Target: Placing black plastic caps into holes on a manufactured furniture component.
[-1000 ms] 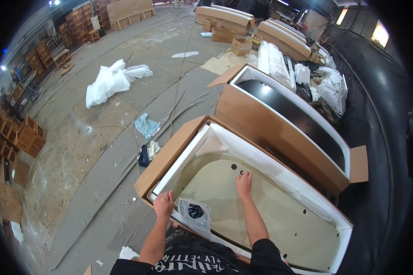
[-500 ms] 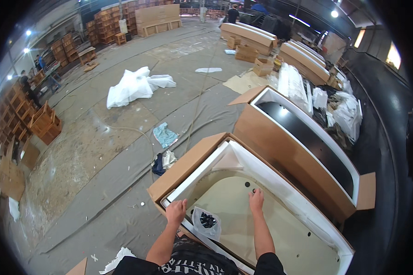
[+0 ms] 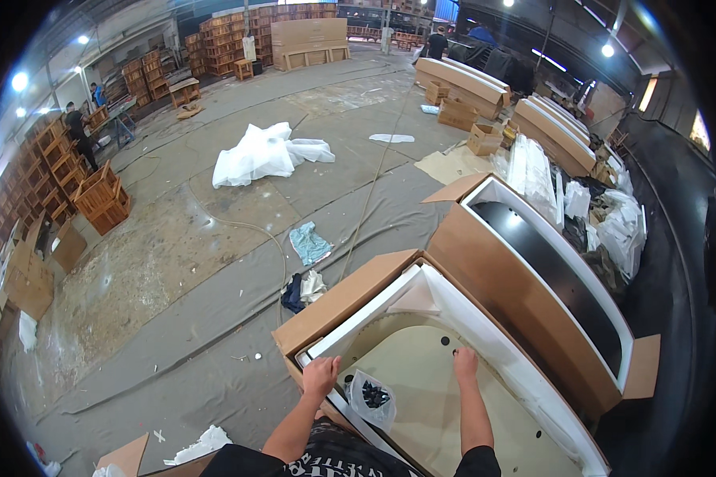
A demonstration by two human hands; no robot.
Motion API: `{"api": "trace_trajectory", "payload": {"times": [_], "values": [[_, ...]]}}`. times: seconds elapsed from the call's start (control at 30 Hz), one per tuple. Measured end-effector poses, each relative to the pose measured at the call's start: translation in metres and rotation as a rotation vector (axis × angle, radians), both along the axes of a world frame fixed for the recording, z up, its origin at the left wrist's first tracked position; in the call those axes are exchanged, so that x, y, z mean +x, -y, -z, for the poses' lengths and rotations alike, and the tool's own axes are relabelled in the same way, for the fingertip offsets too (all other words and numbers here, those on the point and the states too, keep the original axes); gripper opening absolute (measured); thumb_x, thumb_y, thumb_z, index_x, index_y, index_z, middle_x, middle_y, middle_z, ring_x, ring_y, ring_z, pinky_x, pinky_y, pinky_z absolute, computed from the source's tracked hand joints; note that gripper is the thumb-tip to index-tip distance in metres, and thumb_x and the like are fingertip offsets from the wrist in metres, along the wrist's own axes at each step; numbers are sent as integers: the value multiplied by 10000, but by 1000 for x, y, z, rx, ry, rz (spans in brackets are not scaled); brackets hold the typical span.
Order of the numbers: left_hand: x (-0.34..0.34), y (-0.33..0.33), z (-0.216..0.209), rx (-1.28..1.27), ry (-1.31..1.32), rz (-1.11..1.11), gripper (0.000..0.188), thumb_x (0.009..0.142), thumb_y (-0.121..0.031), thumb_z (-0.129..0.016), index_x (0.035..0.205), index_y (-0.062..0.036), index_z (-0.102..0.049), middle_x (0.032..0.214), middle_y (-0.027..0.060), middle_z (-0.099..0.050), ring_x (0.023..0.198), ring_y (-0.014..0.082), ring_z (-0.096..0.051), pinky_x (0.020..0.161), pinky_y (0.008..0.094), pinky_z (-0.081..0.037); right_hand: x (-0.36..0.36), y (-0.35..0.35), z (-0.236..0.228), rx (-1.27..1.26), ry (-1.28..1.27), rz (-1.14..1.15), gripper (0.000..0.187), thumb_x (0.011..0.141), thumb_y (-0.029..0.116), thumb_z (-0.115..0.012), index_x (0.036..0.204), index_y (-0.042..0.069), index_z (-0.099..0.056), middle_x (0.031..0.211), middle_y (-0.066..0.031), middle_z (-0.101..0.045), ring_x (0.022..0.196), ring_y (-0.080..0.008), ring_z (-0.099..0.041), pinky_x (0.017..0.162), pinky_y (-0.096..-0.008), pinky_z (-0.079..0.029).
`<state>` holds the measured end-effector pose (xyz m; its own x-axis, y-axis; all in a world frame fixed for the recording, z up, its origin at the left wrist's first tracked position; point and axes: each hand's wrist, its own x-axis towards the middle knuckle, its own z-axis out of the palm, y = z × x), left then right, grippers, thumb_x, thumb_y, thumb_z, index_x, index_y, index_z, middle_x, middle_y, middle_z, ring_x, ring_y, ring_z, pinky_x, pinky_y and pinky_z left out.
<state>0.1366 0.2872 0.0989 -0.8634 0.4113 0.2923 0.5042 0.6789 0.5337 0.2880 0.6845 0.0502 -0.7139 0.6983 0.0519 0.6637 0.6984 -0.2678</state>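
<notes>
I'm holding my right fingers (image 3: 461,358) at the beige panel (image 3: 422,385), grip impossible to tell, my left fingers (image 3: 331,366) bunched together.

Inside the open carton (image 3: 359,298), a pale panel (image 3: 422,378) carries a clear bag (image 3: 379,415) with black parts (image 3: 374,394). On the floor (image 3: 147,278), which is covered partly by grey sheeting (image 3: 187,354), there lie a light blue cloth (image 3: 309,243), a dark cloth (image 3: 292,295) beside a whitish cloth (image 3: 313,287), and crumpled white wrapping (image 3: 258,157).

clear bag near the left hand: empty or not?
Not empty: a cluster of small black parts shows inside the clear bag.
</notes>
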Motion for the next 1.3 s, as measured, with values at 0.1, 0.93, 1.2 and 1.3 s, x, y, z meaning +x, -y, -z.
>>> {"api": "trace_trajectory", "payload": {"times": [0.1,0.93,1.2,1.3], "values": [[-1,1,0,-17,3,-1,378,937,-308,-532,640,-79,-573,626,103,-591,631,302,-600,580,430,-484,-4,-11,-3,11,65,-83,134,793,157,-651,828,46,-718,852,-193,-677,807,-361,-657,737,-461,-525],[-2,3,-3,48,26,10,388,934,-331,-535,654,-71,-600,635,126,-609,638,322,-613,581,443,-486,-30,12,-25,-58,198,326,248,761,131,-696,958,11,-604,1036,-221,-623,968,-390,-623,814,-463,-523],[-2,3,4,-3,-13,14,392,930,-334,-544,637,-76,-586,615,116,-591,625,315,-604,563,442,-478,-37,5,-11,-88,202,464,261,775,156,-702,990,49,-602,1071,-193,-623,1006,-369,-623,825,-455,-531],[-1,2,10,77,-29,13,369,939,-331,-525,683,-82,-619,642,113,-608,652,308,-615,573,425,-481,-36,-3,-8,4,237,403,225,772,163,-703,957,59,-627,1040,-184,-643,992,-360,-631,819,-449,-533]]}}
